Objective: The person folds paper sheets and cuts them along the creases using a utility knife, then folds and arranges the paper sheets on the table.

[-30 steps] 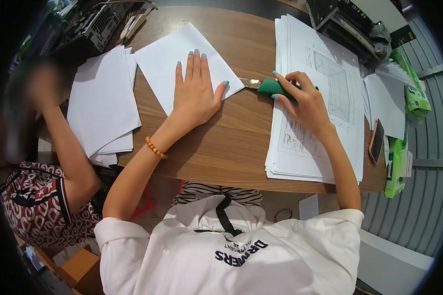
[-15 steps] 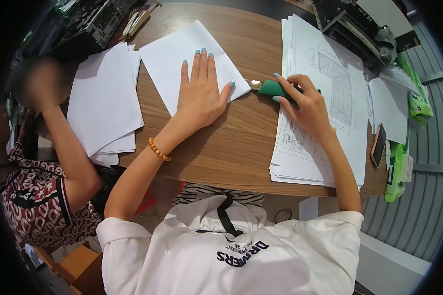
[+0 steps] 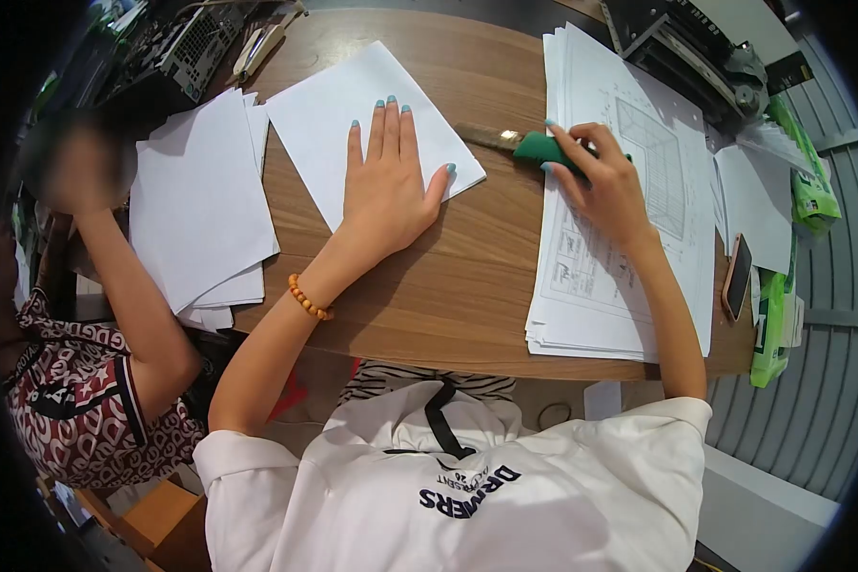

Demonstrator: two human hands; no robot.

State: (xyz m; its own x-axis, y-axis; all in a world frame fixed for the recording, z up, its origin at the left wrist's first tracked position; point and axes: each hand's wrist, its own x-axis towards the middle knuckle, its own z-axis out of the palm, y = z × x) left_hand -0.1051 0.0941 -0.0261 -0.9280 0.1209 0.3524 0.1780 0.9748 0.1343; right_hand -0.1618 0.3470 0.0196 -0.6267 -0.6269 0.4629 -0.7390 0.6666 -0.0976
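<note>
My left hand [image 3: 388, 191] lies flat with fingers spread on a white sheet of paper [image 3: 305, 105], which rests at an angle on the wooden desk [image 3: 410, 315]. My right hand [image 3: 605, 181] is closed around the green handle of a green-handled blade [image 3: 541, 148], thumb and forefinger along it. The flat, dull metal blade points left, just beyond the paper's right corner, over the bare wood. Beneath my right hand and forearm is a stack of printed drawing sheets [image 3: 582, 315].
Left of the white sheet lies a pile of blank paper [image 3: 200, 191]. Another person's arm [image 3: 129, 276] is at the far left. Black equipment [image 3: 686, 67] stands at the back right. A phone [image 3: 737, 276] and a green packet [image 3: 810, 191] lie along the right edge.
The blade has come out from the paper's right corner, so its length now shows. My right hand has moved slightly right and up with it. The left hand stays flat on the sheet.
</note>
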